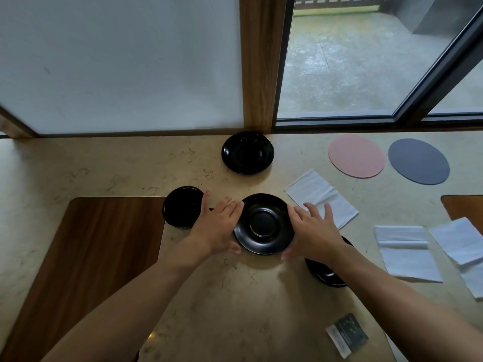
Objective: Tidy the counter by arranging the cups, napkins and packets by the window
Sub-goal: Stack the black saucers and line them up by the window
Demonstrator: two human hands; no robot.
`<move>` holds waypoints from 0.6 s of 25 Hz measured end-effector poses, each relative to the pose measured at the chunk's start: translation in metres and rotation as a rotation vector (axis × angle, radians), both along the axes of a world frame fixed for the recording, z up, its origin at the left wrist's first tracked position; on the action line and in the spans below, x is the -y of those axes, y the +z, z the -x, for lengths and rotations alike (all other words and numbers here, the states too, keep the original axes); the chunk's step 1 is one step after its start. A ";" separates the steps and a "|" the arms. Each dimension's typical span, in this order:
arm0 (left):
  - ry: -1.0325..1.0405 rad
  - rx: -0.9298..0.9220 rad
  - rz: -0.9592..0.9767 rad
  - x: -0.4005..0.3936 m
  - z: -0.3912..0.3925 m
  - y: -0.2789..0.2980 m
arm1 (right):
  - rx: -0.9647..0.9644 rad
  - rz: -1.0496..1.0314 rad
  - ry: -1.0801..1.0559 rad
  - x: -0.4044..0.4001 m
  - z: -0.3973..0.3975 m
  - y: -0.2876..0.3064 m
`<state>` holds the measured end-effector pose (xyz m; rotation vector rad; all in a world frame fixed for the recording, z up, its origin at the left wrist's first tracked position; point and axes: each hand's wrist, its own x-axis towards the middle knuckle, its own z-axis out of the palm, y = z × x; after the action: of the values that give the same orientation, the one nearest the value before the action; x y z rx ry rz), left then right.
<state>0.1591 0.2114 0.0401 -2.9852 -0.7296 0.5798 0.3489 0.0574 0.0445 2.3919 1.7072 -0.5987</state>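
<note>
Under right forearm point(379, 278), half-hidden saucer point(324, 276)

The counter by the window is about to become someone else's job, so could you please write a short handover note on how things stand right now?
Left hand and right hand: fingers straight, flanking the middle saucer at its rim; neither grips it.
Other black saucers: one by the window post, one left of the left hand, one partly hidden under the right forearm.
Three napkins lie loose on the right. A packet lies near the front edge.
Pink mat and grey mat sit by the window.
Done: little, judging by the scatter. Left: gather saucers, napkins and packet by the window.
</note>
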 end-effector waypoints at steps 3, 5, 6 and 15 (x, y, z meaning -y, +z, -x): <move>0.006 -0.001 0.003 -0.001 -0.003 -0.003 | -0.019 0.016 0.005 -0.004 0.002 -0.005; 0.020 0.010 0.010 -0.002 -0.006 -0.005 | -0.002 0.013 0.012 -0.006 0.004 -0.009; 0.030 0.008 0.016 -0.002 -0.007 -0.005 | 0.011 0.012 0.014 -0.007 0.005 -0.010; 0.096 0.000 0.084 -0.006 -0.013 -0.012 | 0.061 -0.007 -0.002 -0.010 0.007 -0.014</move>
<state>0.1725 0.2176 0.0280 -3.0396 -0.8746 0.6298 0.3421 0.0671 0.0304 2.3908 1.6856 -0.5160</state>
